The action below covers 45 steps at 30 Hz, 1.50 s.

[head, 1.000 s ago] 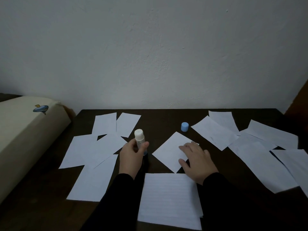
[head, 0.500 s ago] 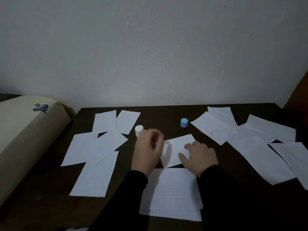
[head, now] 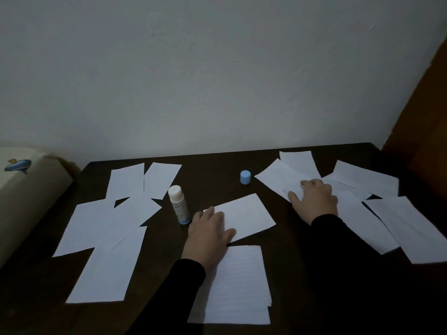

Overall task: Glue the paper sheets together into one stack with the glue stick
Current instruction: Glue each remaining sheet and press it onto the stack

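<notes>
Dark desk (head: 217, 175): both hands lie flat and open on loose sheets, left hand (head: 208, 234) on one sheet (head: 244, 213), right hand (head: 314, 199) on another (head: 280, 180), so the uncapped glue stick (head: 179, 204) beside the left hand may dry or tip.

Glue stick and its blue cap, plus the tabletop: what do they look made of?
Glue stick: white tube, likely smooth plastic with a printed label, blue base. Blue cap: probably matte plastic, evenly coloured, moulded round shape. Table: very dark, flat, low sheen, possibly wood or laminate; too dim to show grain.

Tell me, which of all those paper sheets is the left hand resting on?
The left hand rests flat on the tilted sheet at the table's centre, just right of the upright glue stick. It lies alone, unlike the overlapping sheets scattered either side.
</notes>
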Each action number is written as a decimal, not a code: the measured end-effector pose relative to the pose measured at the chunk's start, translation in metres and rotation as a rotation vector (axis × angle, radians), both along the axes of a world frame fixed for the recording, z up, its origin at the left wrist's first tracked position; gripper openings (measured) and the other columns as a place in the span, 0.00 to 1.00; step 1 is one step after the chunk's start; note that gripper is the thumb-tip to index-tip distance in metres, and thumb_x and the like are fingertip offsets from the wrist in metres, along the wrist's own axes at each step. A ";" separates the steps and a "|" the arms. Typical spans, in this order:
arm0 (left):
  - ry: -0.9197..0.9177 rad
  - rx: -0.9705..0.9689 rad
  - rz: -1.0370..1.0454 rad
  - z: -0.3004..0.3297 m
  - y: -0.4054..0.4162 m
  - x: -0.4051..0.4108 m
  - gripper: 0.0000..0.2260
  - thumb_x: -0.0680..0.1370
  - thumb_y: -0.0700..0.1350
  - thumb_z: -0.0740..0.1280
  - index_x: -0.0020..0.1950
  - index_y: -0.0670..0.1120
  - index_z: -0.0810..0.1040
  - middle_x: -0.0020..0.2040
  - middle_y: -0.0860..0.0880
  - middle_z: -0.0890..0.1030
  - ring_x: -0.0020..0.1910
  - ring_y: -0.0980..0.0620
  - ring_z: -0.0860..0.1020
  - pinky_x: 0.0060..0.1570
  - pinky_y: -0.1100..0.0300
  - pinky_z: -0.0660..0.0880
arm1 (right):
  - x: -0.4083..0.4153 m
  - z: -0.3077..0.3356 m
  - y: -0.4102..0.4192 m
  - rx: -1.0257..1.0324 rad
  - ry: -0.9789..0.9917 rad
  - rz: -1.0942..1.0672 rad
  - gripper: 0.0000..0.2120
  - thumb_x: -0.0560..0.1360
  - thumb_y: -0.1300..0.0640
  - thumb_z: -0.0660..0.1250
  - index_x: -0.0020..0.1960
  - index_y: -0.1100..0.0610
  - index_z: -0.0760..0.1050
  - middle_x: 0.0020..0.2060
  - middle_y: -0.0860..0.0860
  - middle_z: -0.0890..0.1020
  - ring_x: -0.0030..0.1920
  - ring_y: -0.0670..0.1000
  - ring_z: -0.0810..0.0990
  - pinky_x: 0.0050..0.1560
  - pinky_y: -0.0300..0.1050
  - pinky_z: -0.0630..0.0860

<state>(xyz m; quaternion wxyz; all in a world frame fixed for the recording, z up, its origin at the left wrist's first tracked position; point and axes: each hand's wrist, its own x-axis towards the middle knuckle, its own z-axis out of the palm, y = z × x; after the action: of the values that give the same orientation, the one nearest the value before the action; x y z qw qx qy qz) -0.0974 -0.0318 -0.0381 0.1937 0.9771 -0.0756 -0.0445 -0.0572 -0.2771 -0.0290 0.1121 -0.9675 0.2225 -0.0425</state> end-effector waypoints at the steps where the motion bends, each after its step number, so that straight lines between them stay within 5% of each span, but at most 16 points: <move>1: 0.009 0.019 -0.006 -0.001 0.000 0.002 0.24 0.79 0.59 0.61 0.73 0.53 0.66 0.76 0.51 0.62 0.74 0.46 0.56 0.72 0.49 0.58 | 0.002 -0.002 -0.002 -0.001 0.006 -0.008 0.30 0.78 0.37 0.57 0.73 0.53 0.64 0.71 0.55 0.66 0.69 0.57 0.65 0.66 0.56 0.66; 6: 0.049 0.008 -0.014 -0.003 0.002 0.008 0.24 0.79 0.58 0.60 0.75 0.55 0.63 0.77 0.54 0.58 0.75 0.46 0.53 0.73 0.45 0.57 | 0.009 -0.011 -0.013 -0.013 0.095 -0.062 0.36 0.76 0.33 0.56 0.76 0.54 0.57 0.73 0.55 0.63 0.71 0.58 0.62 0.67 0.57 0.63; 17: 0.092 0.013 -0.036 0.000 0.001 0.012 0.23 0.80 0.55 0.60 0.75 0.57 0.62 0.78 0.56 0.56 0.75 0.47 0.52 0.72 0.43 0.56 | 0.002 -0.004 -0.008 0.004 -0.007 -0.011 0.29 0.78 0.41 0.61 0.74 0.49 0.60 0.64 0.51 0.75 0.65 0.56 0.70 0.65 0.55 0.62; 26: 0.027 -0.305 -0.002 0.008 0.003 0.011 0.22 0.80 0.54 0.62 0.73 0.56 0.65 0.74 0.56 0.63 0.74 0.53 0.58 0.72 0.49 0.60 | -0.018 0.031 0.018 0.669 -0.401 0.061 0.19 0.80 0.59 0.63 0.70 0.51 0.68 0.61 0.53 0.75 0.59 0.53 0.75 0.61 0.50 0.76; 29: -0.010 -0.509 0.011 0.016 0.004 0.008 0.21 0.78 0.55 0.65 0.71 0.56 0.68 0.66 0.57 0.72 0.61 0.58 0.72 0.59 0.63 0.71 | -0.034 0.046 0.027 0.812 -0.398 0.202 0.21 0.79 0.61 0.65 0.70 0.49 0.68 0.56 0.48 0.75 0.52 0.43 0.75 0.48 0.29 0.73; 32: 0.039 -0.707 0.078 0.031 0.005 0.002 0.14 0.78 0.55 0.65 0.63 0.56 0.72 0.55 0.61 0.78 0.48 0.64 0.77 0.40 0.73 0.70 | -0.047 0.051 0.035 0.942 -0.290 0.281 0.25 0.78 0.61 0.66 0.72 0.47 0.66 0.51 0.45 0.78 0.51 0.43 0.78 0.40 0.26 0.73; 36: 0.096 -0.839 0.139 0.038 0.008 -0.002 0.07 0.78 0.52 0.66 0.55 0.54 0.79 0.49 0.57 0.83 0.49 0.60 0.80 0.42 0.69 0.73 | -0.053 0.041 0.042 0.919 -0.215 0.183 0.27 0.76 0.56 0.69 0.73 0.50 0.64 0.50 0.46 0.79 0.46 0.42 0.76 0.50 0.36 0.72; 40: 0.094 -0.715 0.201 0.039 0.006 -0.005 0.06 0.79 0.52 0.65 0.51 0.51 0.78 0.43 0.56 0.79 0.43 0.59 0.77 0.37 0.68 0.68 | -0.046 0.025 0.043 0.841 -0.112 0.082 0.19 0.76 0.49 0.69 0.63 0.57 0.74 0.45 0.47 0.81 0.49 0.46 0.78 0.53 0.42 0.73; 45: 0.048 -0.516 0.264 0.028 0.008 -0.002 0.08 0.78 0.51 0.66 0.52 0.48 0.76 0.42 0.54 0.77 0.40 0.57 0.74 0.39 0.65 0.70 | -0.037 0.011 0.052 0.574 0.036 0.062 0.13 0.78 0.46 0.65 0.57 0.52 0.76 0.41 0.45 0.77 0.49 0.47 0.76 0.60 0.46 0.73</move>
<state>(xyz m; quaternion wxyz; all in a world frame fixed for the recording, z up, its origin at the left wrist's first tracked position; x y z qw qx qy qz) -0.0994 -0.0239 -0.0100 0.4418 0.8956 0.0482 -0.0211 -0.0937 -0.2252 -0.0179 0.3786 -0.9032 0.1975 0.0431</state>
